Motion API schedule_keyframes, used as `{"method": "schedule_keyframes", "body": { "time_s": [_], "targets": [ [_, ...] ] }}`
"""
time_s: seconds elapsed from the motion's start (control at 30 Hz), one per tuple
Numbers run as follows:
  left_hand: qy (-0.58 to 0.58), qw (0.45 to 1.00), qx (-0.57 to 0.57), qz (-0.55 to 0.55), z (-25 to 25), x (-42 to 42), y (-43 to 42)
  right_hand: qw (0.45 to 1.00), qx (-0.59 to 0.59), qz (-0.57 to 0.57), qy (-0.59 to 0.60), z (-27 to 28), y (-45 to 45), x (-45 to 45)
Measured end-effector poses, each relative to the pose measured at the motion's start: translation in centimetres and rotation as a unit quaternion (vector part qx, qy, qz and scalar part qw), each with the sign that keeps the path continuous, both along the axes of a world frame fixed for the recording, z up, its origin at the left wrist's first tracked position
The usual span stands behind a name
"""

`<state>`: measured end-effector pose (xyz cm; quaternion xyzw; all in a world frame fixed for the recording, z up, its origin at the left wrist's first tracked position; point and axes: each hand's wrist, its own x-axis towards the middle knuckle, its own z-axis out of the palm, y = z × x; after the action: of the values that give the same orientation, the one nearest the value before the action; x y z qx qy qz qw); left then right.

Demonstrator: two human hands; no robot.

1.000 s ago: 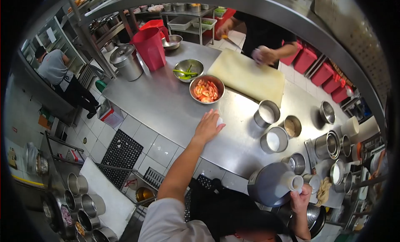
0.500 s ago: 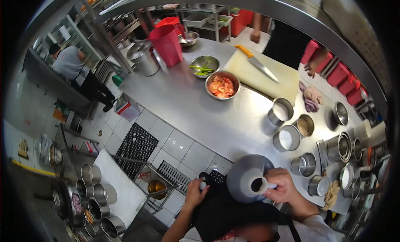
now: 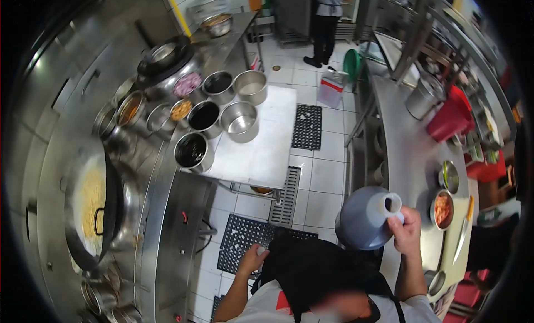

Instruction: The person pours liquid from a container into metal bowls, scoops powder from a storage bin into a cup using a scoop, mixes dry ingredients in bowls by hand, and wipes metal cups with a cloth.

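Observation:
My right hand [image 3: 409,229] grips the neck handle of a large jug [image 3: 364,220] of dark liquid, its mouth uncapped, beside the steel counter. My left hand [image 3: 254,258] hangs low over the black floor mat, fingers closed round a small white cap [image 3: 261,250]. On the white-topped table [image 3: 253,162] ahead stand several steel pots, among them one with dark liquid [image 3: 193,151] and an empty-looking one [image 3: 240,122]. To the left, a wok [image 3: 92,206] holds something yellow.
Along the right runs the steel counter [image 3: 396,106] with a red pitcher [image 3: 449,114], a bowl of cut tomatoes [image 3: 442,209] and a knife [image 3: 463,234] on a cutting board. A person [image 3: 325,23] stands at the back. Floor mats and a drain grate lie between.
The view has swung left from the counter to the pots and wok. My left hand has drawn back from over the counter. The jug has come along in my right hand.

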<state>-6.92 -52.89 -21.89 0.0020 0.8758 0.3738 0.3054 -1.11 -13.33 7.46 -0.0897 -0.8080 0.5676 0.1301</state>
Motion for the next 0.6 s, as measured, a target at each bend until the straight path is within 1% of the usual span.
{"method": "schedule_keyframes", "body": {
  "time_s": [0.07,0.1,0.13,0.2,0.23,0.27,0.37,0.47,0.53,0.57,0.6],
  "targets": [
    [-0.001,0.998,0.000,0.062,1.7,-0.6,-0.9,0.999,0.008,0.034,-0.034,0.8,-0.1,-3.6],
    [0.051,0.996,0.020,0.074,1.2,-1.0,-1.4,0.998,0.019,0.047,-0.041,1.3,-0.4,-5.4],
    [0.063,0.994,0.001,0.084,0.9,-1.3,-2.1,0.997,0.028,0.057,-0.044,1.8,-0.9,-7.4],
    [0.090,0.990,-0.037,0.100,3.2,-2.8,-2.4,0.992,0.072,0.098,-0.020,2.1,-1.5,-11.4],
    [0.109,0.987,-0.021,0.113,4.7,-3.3,-2.7,0.989,0.099,0.114,-0.005,2.2,-1.9,-13.4],
    [0.111,0.984,-0.020,0.140,4.6,-3.4,-3.5,0.984,0.125,0.130,0.010,2.6,-2.2,-15.2],
    [0.131,0.966,-0.022,0.220,2.8,-3.1,-6.1,0.956,0.221,0.185,-0.052,4.6,-2.8,-20.4],
    [0.103,0.958,-0.032,0.266,3.3,-1.7,-7.1,0.927,0.288,0.231,-0.062,4.7,-3.5,-25.9],
    [0.211,0.936,-0.091,0.265,1.8,0.6,-7.5,0.918,0.270,0.276,-0.091,3.7,-3.8,-29.4],
    [0.239,0.930,-0.154,0.233,-2.5,2.8,-9.0,0.910,0.273,0.296,-0.101,3.6,-3.9,-30.7],
    [0.265,0.920,-0.014,0.287,-3.0,3.2,-8.5,0.905,0.279,0.304,-0.105,3.2,-3.8,-32.2]
  ]
}}
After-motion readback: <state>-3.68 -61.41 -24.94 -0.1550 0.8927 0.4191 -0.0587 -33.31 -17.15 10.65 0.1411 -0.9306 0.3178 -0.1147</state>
